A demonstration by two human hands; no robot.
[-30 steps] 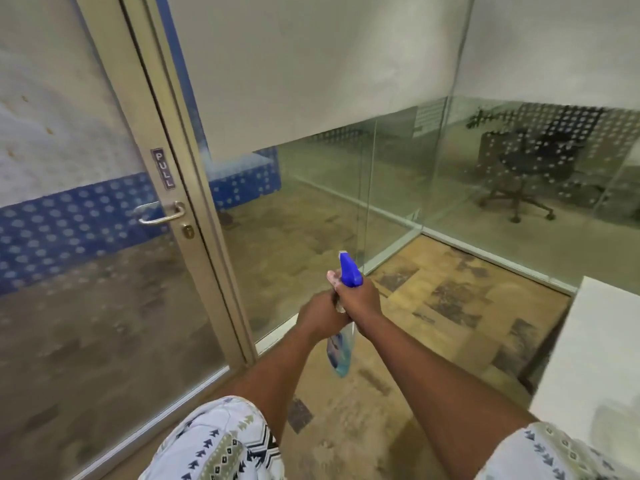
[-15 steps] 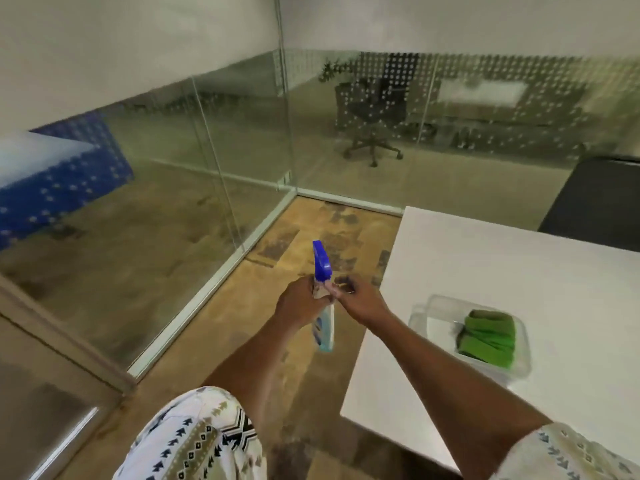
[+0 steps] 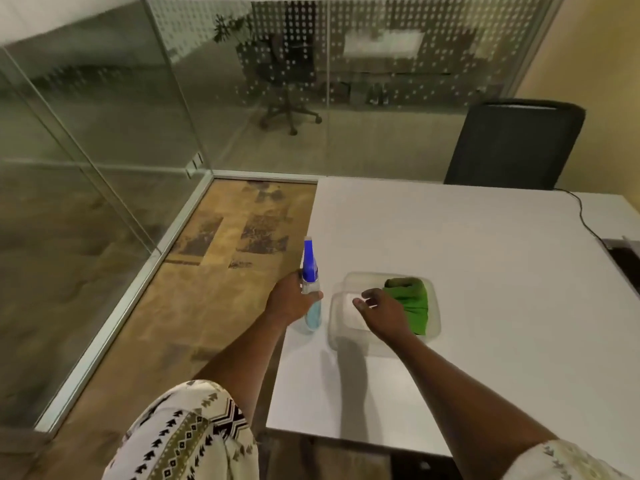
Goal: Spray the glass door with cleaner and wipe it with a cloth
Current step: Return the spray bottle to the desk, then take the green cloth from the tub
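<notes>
The spray bottle (image 3: pixel 310 289) stands upright near the left edge of the white bench (image 3: pixel 467 258), long axis vertical, blue nozzle head pointing away toward the far glass wall (image 3: pixel 398 81). The left hand (image 3: pixel 292 301) is wrapped around its neck. Just to its right sits a clear plastic container (image 3: pixel 382 311) holding a folded green cloth (image 3: pixel 412 304). The right hand (image 3: pixel 381 313) hovers over the container with fingers spread, holding nothing. A black chair (image 3: pixel 516 143) stands at the bench's far edge.
</notes>
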